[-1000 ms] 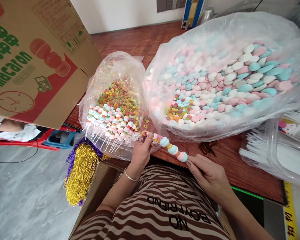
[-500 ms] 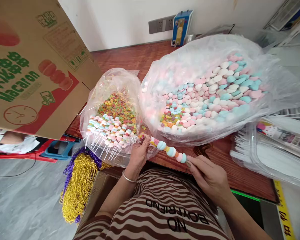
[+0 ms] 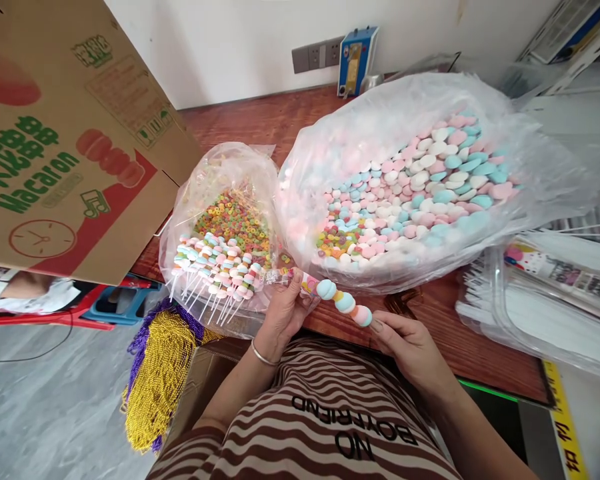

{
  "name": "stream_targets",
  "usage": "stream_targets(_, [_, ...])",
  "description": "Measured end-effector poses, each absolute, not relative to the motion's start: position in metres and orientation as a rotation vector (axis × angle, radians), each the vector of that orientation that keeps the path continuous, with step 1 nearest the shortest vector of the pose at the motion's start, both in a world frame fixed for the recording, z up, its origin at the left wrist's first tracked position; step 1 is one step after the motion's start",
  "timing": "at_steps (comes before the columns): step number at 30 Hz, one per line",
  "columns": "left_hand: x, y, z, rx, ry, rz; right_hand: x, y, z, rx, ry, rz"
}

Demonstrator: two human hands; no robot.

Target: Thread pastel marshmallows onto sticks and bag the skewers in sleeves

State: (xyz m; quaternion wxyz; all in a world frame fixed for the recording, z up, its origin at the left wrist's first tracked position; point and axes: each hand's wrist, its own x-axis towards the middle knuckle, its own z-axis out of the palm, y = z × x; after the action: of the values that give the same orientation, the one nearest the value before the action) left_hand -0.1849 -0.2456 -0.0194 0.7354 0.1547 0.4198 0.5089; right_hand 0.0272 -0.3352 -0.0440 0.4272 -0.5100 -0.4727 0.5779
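Note:
A skewer of pastel marshmallows and gummy rings (image 3: 346, 303) lies between my hands, slanting down to the right. My left hand (image 3: 283, 312) is closed around a narrow printed plastic wrapper (image 3: 309, 285), and the skewer's left part sits inside it. Blue, white and pink marshmallows stick out of the wrapper's open end. At the skewer's lower right end my right hand (image 3: 410, 347) pinches the stick, which my fingers mostly hide. Left of my left hand, finished-looking marshmallow skewers (image 3: 217, 260) lie in a pile with white sticks toward me.
One clear bag (image 3: 215, 157) holds gummy rings (image 3: 240, 223); a larger bag (image 3: 360, 127) holds loose marshmallows (image 3: 430, 173). A Macaron carton (image 3: 70, 167) stands left. At right lies a plastic tray (image 3: 545, 313) with white sticks. Gold bead strands (image 3: 157, 380) hang below.
The skewer has gone a little deeper into the wrapper, with fewer marshmallows showing outside it. My right hand has moved slightly left. The camera view has shifted a little.

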Motion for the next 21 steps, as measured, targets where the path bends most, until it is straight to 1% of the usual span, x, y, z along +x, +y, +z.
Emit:
stream_targets(2, [-0.184, -0.246, -0.019, 0.335, 0.907, 1.153, 0.025, -0.333, -0.037, -1.301, -1.282, 1.299])
stream_targets(7, [-0.18, -0.247, -0.009, 0.311, 0.824, 1.248, 0.015, -0.331, -0.023, -1.257, -1.578, 0.71])
stream_targets(11, [-0.177, -0.249, 0.0, 0.205, 0.781, 1.179, 0.005, -0.332, -0.029, -1.258, -1.753, 0.362])
stream_targets(16, [-0.17, -0.251, 0.007, 0.104, 0.807, 1.271, -0.003, -0.334, -0.041, -1.292, -1.899, -0.137])
stream_targets(18, [-0.168, -0.251, 0.008, 0.09, 0.818, 1.288, -0.005, -0.334, -0.042, -1.284, -1.904, -0.259])
stream_targets(21, [-0.167, -0.253, 0.007, 0.106, 0.814, 1.294, -0.007, -0.333, -0.041, -1.283, -1.884, -0.305])
